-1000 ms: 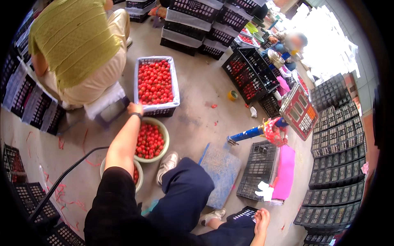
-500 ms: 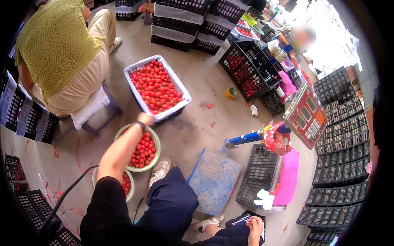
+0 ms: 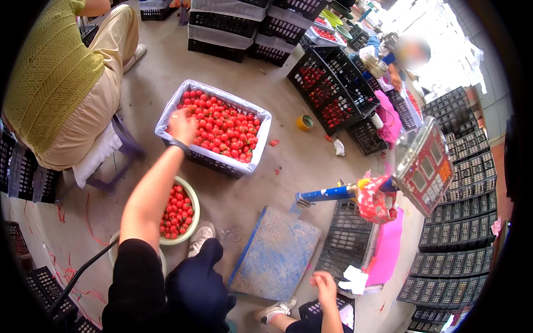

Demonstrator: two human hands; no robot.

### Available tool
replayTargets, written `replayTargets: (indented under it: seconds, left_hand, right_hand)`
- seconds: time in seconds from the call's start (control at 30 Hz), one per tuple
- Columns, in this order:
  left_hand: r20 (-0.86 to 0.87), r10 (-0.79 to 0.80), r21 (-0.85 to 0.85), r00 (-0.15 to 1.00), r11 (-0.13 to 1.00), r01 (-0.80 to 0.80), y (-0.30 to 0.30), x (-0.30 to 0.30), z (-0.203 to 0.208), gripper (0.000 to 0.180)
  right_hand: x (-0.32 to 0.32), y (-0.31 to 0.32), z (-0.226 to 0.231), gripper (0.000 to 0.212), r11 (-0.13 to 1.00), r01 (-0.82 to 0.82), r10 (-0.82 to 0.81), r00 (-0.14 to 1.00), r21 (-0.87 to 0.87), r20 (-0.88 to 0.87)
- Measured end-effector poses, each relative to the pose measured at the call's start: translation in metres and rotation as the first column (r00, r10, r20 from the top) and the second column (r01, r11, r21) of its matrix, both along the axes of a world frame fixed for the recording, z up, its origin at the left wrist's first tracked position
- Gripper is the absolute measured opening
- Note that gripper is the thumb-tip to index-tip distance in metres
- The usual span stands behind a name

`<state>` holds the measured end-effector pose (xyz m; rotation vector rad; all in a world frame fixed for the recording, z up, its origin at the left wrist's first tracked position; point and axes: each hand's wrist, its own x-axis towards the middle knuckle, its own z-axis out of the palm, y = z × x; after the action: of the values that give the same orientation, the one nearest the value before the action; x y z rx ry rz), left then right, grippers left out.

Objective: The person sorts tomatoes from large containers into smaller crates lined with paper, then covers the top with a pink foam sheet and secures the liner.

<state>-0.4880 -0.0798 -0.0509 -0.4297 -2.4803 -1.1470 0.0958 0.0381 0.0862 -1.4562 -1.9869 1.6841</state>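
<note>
My left hand, a dark band on its wrist, is over the near left side of a lined crate heaped with red cherry tomatoes. Its fingers curl down at the tomatoes; their tips, and anything in them, are hidden. Under my left forearm stands a pale green tub of tomatoes, and a second tub is mostly covered by my arm. My right hand is low by my right leg, its fingers loosely bent and apart, with nothing visible in it.
A platform scale with a blue post and red display stands right of my feet. Beside it lies a black crate. A seated person is at the left. Black crates are stacked at the back and right; another person is farther off.
The tomato crate has turned so its long side faces me more squarely. My left hand has gone from its near corner to over the tomatoes. The view has shifted slightly.
</note>
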Motion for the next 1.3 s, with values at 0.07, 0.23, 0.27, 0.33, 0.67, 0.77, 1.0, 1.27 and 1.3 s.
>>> replayTargets:
  seconds: [0.07,0.23,0.27,0.33,0.67,0.77,1.0,1.27,1.3]
  left_hand:
    - [0.193,0.192,-0.292,0.962,0.947,-0.131,-0.026,-0.031,-0.013,0.032]
    - [0.273,0.274,-0.395,0.922,0.906,-0.152,-0.058,-0.052,-0.035,0.030]
    - [0.254,0.288,-0.408,0.923,0.898,-0.167,-0.061,-0.052,-0.038,0.028]
    - [0.163,0.230,-0.364,0.959,0.918,-0.158,-0.043,-0.043,-0.032,0.024]
    - [0.533,-0.083,0.034,0.842,0.996,0.077,-0.080,-0.020,-0.035,0.013]
    - [0.640,-0.267,0.364,0.721,0.931,0.021,-0.085,0.016,-0.054,0.009]
    - [0.637,-0.280,0.396,0.718,0.918,0.007,-0.078,0.042,-0.032,0.015]
    - [0.635,-0.508,0.513,0.582,0.841,0.175,-0.086,0.082,0.050,0.017]
    - [0.629,-0.525,0.500,0.573,0.838,0.219,-0.089,0.088,0.061,0.018]
  right_hand:
    - [-0.065,0.023,-0.033,0.023,0.987,-0.152,0.152,0.988,-0.045,-0.007]
    - [-0.275,0.076,-0.120,0.042,0.974,-0.224,0.219,0.954,-0.002,-0.203]
    - [-0.314,0.083,-0.124,0.049,0.987,-0.155,0.159,0.973,0.037,-0.168]
    - [-0.361,0.125,-0.174,0.055,0.941,-0.048,0.081,0.993,0.334,-0.087]
    - [-0.429,0.151,-0.184,0.035,0.935,-0.168,0.171,0.985,0.312,0.019]
    - [-0.420,0.166,-0.180,0.031,0.890,-0.249,0.251,0.967,0.381,0.046]
    - [-0.371,0.142,-0.112,0.019,0.902,-0.159,0.185,0.982,0.402,-0.028]
    - [-0.256,0.073,-0.015,0.022,0.929,0.004,0.038,0.993,0.370,-0.107]
    - [-0.239,0.060,-0.006,0.023,0.936,0.054,-0.010,0.992,0.349,-0.126]
